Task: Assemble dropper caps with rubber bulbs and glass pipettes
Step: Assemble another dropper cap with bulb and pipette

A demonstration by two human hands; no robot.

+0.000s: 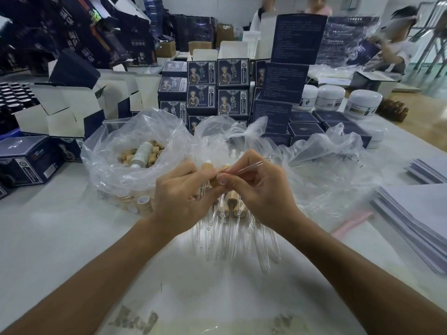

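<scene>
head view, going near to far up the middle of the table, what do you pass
loose glass pipettes → left hand and right hand joining a wooden cap and a pipette → clear bags → stacked dark boxes

Soft, even indoor light, wide-angle bending at edges, distant people (396, 44) blurred, mild table (60, 238) glare.

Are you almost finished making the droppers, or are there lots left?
Some look done: finished droppers lie under the hands. Now the left hand holds a wooden cap while the right hand pinches a glass pipette at it. Lots left: loose pipettes and a bag of caps.
</scene>
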